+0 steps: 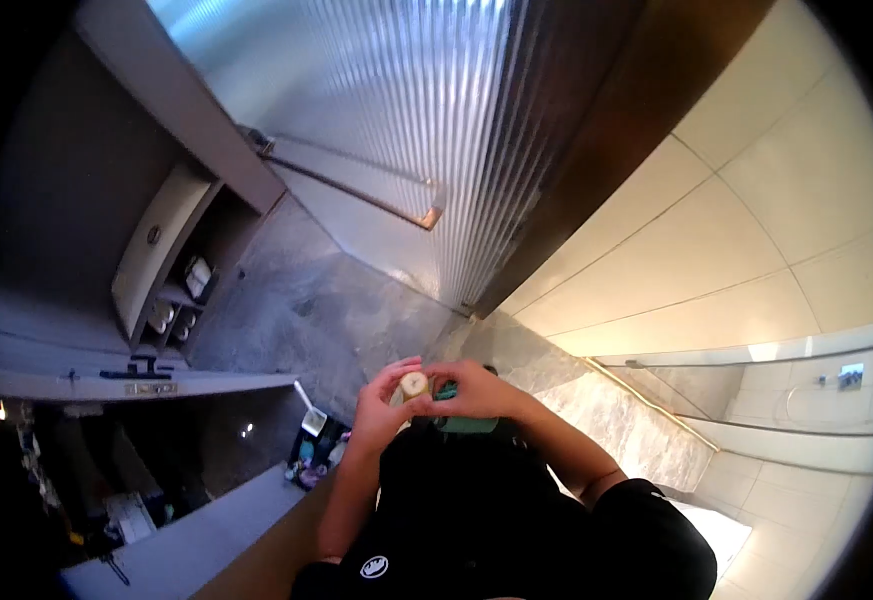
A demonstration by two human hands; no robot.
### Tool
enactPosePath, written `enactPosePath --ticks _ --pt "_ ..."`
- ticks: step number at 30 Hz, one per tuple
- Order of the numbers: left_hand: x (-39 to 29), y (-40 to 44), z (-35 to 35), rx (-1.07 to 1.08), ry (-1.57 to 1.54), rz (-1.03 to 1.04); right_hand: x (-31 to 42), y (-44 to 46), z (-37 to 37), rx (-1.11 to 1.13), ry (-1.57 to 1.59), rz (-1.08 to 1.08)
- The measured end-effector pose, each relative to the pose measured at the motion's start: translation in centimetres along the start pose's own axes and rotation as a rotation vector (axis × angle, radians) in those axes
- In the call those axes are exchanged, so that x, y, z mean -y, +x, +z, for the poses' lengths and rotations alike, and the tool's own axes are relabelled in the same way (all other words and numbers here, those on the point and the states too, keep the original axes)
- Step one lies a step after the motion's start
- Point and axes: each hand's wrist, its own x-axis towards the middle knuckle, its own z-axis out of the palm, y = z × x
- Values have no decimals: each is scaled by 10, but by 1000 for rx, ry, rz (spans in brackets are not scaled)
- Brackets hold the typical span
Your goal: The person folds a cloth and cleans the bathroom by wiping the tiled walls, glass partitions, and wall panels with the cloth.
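Observation:
Close to my body, my left hand [386, 402] and my right hand [474, 388] are together around a small round item with a pale yellowish top [414, 385]. The left fingers curl round its left side, and the right fingers touch its right side. Just behind and below the right fingers is something green [469, 424], partly hidden by that hand. What exactly the round item is, I cannot make out.
A dark bin or caddy with bottles [308, 450] and a white-handled tool stands on the left, near an open cabinet door [206, 385]. Ahead are a ribbed glass door [396, 110] and grey marbled floor [326, 300]. A glass shower partition is at right.

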Motion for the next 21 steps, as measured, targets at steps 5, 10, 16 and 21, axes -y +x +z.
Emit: enactPosePath --ticks 5,10,16,21 --pt "9 6 -7 -115 -166 -37 10 -1 -13 -59 -63 86" --pt "79 16 -72 -345 -474 -235 -5 -8 -27 -195 -57 50" --pt "173 -12 -134 -284 -76 -557 -25 -17 -45 -258 -4 143" --pt "264 -58 -152 -422 560 -883 -151 -21 -48 -494 -190 419"
